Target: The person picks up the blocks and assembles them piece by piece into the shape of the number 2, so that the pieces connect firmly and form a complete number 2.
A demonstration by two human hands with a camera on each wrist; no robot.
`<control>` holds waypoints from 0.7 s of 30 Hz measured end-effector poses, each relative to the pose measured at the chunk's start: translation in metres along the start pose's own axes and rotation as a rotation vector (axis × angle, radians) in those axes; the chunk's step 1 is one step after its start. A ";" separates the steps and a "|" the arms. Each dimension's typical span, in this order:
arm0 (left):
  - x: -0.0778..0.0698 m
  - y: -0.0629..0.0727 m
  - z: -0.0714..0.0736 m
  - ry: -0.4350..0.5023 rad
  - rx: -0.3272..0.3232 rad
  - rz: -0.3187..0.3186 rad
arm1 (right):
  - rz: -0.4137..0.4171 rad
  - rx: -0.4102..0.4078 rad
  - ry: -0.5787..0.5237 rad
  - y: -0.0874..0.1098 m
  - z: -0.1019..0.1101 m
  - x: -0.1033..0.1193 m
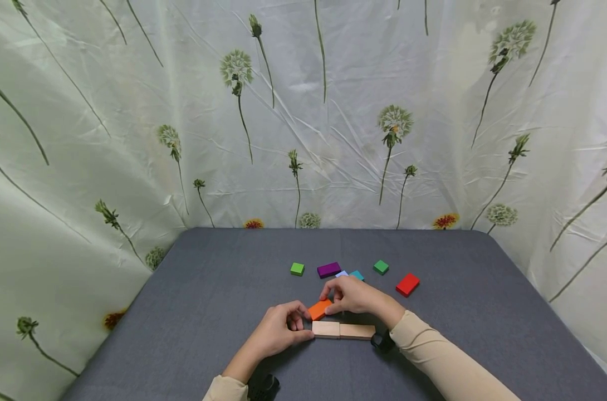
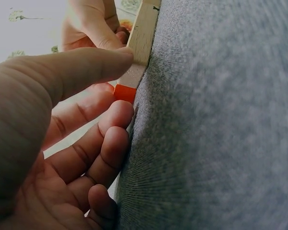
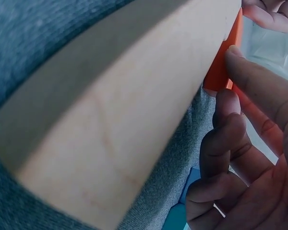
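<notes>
My right hand (image 1: 351,295) pinches an orange block (image 1: 320,309) between thumb and index finger; the other fingers curl in the right wrist view. Flat on the table, the orange block lies along the far side of a light wooden block (image 1: 326,329). A longer wooden block (image 1: 357,332) meets that one end to end on its right. My left hand (image 1: 278,328) is at the left ends: its thumb touches the short wooden block, and its fingertips are against the orange end (image 2: 125,92) in the left wrist view. The remaining left fingers are loosely bent.
Beyond the hands lie a light green block (image 1: 297,269), a purple block (image 1: 329,270), a darker green block (image 1: 381,267) and a red block (image 1: 407,284). A pale blue block (image 1: 342,274) and a teal block (image 1: 356,275) are partly hidden behind my right hand. Grey cloth (image 1: 208,301) covers the table.
</notes>
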State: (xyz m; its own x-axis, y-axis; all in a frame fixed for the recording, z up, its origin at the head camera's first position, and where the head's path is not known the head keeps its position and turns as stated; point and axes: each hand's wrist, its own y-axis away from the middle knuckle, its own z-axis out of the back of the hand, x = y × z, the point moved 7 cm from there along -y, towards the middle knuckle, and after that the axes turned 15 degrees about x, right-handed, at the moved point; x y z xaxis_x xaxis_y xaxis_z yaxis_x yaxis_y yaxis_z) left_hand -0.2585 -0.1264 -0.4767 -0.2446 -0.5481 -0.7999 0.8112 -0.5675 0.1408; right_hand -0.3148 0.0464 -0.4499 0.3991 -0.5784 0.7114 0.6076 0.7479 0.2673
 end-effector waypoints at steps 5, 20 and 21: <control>0.000 0.000 0.000 0.000 -0.003 -0.014 | 0.016 0.001 0.015 0.000 0.001 0.001; 0.000 -0.001 -0.001 0.009 0.017 -0.020 | 0.021 0.012 0.016 0.004 0.005 -0.001; 0.000 -0.001 -0.001 0.009 0.018 -0.017 | 0.017 0.007 0.013 0.005 0.007 -0.001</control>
State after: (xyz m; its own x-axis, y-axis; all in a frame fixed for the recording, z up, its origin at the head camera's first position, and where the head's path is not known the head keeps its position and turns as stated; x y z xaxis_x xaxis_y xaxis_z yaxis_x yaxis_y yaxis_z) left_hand -0.2589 -0.1251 -0.4776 -0.2536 -0.5325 -0.8075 0.7971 -0.5880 0.1374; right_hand -0.3171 0.0532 -0.4451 0.4180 -0.5700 0.7074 0.5963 0.7596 0.2597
